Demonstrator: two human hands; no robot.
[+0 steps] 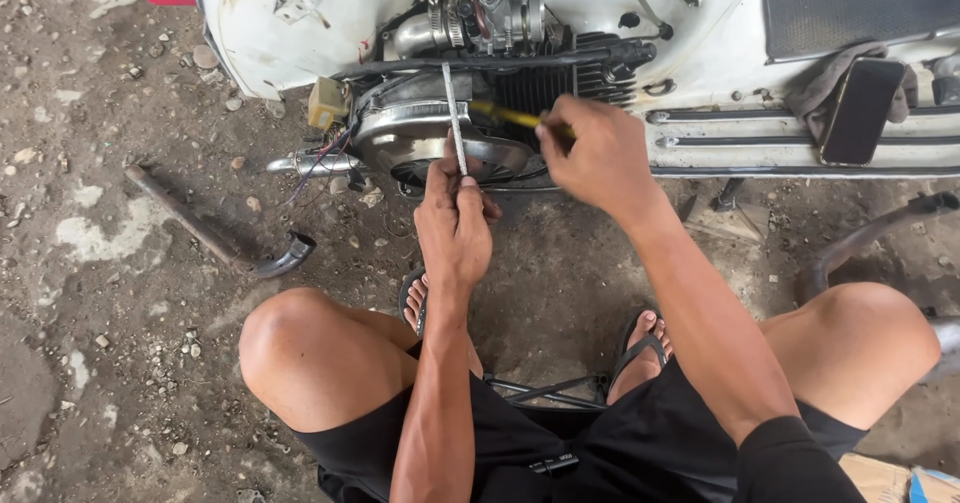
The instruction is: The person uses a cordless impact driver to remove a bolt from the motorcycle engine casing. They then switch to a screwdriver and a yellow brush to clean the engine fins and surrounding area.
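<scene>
I crouch in front of a white scooter (700, 53) with its engine (480, 93) exposed. My left hand (455, 225) grips a thin grey cable (452, 113) that runs straight up to the engine's black frame rail. My right hand (600, 153) is closed on a yellow-handled screwdriver (505, 115), whose tip points left at the engine's cooling fins beside the round silver fan cover (410, 138).
A curved dark exhaust pipe (215, 233) lies on the dirty concrete floor to the left. A phone (860, 111) rests on a grey rag on the scooter's footboard at right. Another bent pipe (870, 238) sits at the right. My knees and sandalled feet frame the spot.
</scene>
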